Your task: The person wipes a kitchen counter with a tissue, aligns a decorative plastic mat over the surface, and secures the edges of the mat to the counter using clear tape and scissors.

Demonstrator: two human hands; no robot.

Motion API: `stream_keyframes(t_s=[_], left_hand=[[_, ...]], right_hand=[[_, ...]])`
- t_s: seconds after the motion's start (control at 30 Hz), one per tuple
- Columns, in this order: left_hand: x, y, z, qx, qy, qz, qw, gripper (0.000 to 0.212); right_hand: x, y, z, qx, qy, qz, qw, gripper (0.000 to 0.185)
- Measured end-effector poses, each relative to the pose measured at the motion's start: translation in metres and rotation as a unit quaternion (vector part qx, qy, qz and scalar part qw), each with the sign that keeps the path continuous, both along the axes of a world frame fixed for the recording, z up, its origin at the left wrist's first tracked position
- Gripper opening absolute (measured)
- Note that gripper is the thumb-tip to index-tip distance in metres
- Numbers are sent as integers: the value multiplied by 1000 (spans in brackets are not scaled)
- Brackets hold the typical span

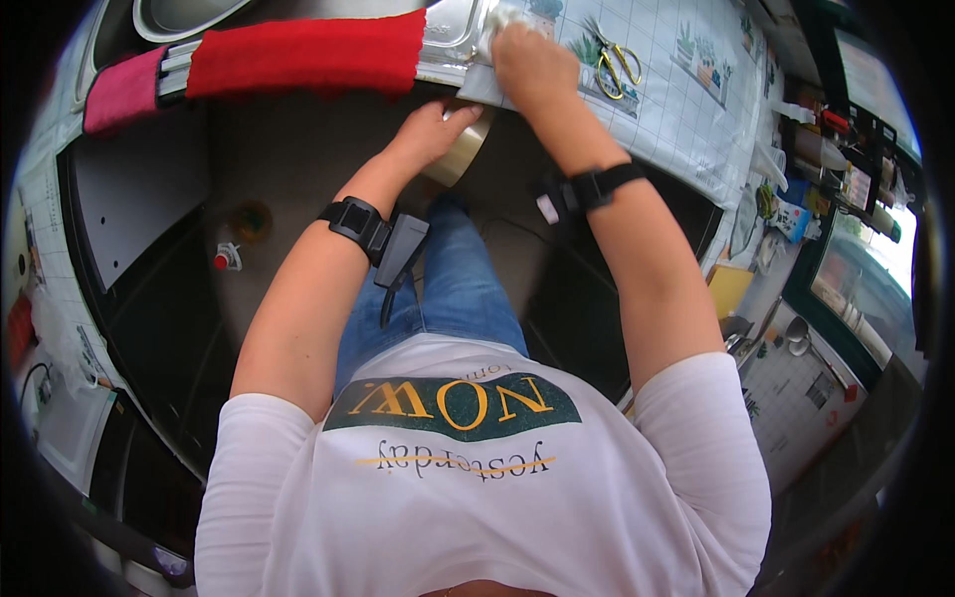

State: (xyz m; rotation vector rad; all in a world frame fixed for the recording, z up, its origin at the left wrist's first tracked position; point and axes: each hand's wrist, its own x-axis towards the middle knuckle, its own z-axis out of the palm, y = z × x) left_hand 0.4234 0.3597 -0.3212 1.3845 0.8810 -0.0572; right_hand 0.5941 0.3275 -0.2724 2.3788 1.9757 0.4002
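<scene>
My left hand (pixel 433 134) grips a wide roll of clear, yellowish packing tape (pixel 464 153) just below the counter's front edge. My right hand (pixel 533 63) is closed around a crumpled white cloth or tissue (pixel 498 30), slightly blurred. It presses this onto the corner where the steel sink rim (pixel 440 69) meets the plant-printed counter covering (pixel 671 112). To the right of that hand lie gold-handled scissors (pixel 618 69). A red cloth (pixel 306 56) hangs over the sink's front edge, with a pink cloth (pixel 123 89) at its left.
A metal basin (pixel 186 19) sits in the sink at top left. On the floor are a small red-capped bottle (pixel 226 257) and a round amber container (pixel 251 220). Utensils (pixel 798 332) hang along the right wall, near packets (pixel 787 218) and bottles.
</scene>
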Motion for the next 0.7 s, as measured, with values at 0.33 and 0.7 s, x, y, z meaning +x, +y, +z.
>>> stream_keyframes(t_s=[0.33, 0.7], left_hand=[[0, -3, 3, 7, 5, -5, 1000, 57], [-2, -6, -3, 6, -8, 18, 1000, 59]], right_hand=[[-1, 9, 0, 13, 53, -42, 998, 21], [-4, -3, 5, 7, 93, -25, 995, 19]])
